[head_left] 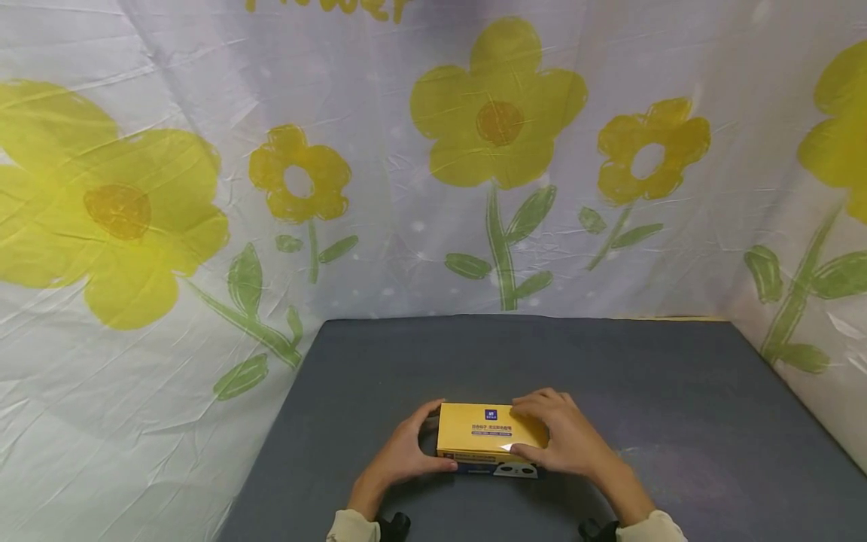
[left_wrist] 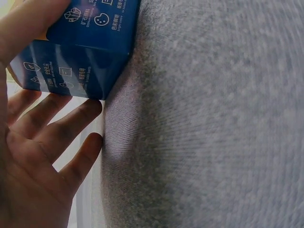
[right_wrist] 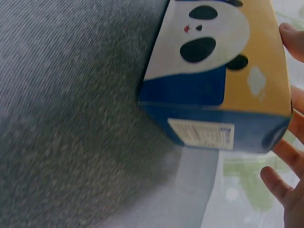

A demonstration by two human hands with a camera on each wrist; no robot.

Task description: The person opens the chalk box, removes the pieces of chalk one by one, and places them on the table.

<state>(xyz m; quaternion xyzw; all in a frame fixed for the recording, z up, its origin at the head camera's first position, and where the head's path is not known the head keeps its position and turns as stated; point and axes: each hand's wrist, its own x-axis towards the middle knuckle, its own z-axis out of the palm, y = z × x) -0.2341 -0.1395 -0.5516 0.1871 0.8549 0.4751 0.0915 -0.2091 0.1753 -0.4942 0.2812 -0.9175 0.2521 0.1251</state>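
Note:
A yellow and blue cardboard box (head_left: 484,430) with a panda print lies on the dark grey table, near its front. At its left end my left hand (head_left: 405,452) holds it, thumb on the lower front and fingers round behind. In the left wrist view, that thumb crosses the blue face of the box (left_wrist: 95,52) and the fingers spread by its end. My right hand (head_left: 564,435) grips the right end, with the thumb at the top front edge and fingers over the far side. The panda face and a white barcode label (right_wrist: 202,134) show in the right wrist view.
The grey tabletop (head_left: 528,354) stretches behind and to both sides of the box. A white cloth (head_left: 379,248) printed with yellow flowers hangs behind and on both sides of the table. Black bands and pale sleeves (head_left: 355,525) show at the wrists.

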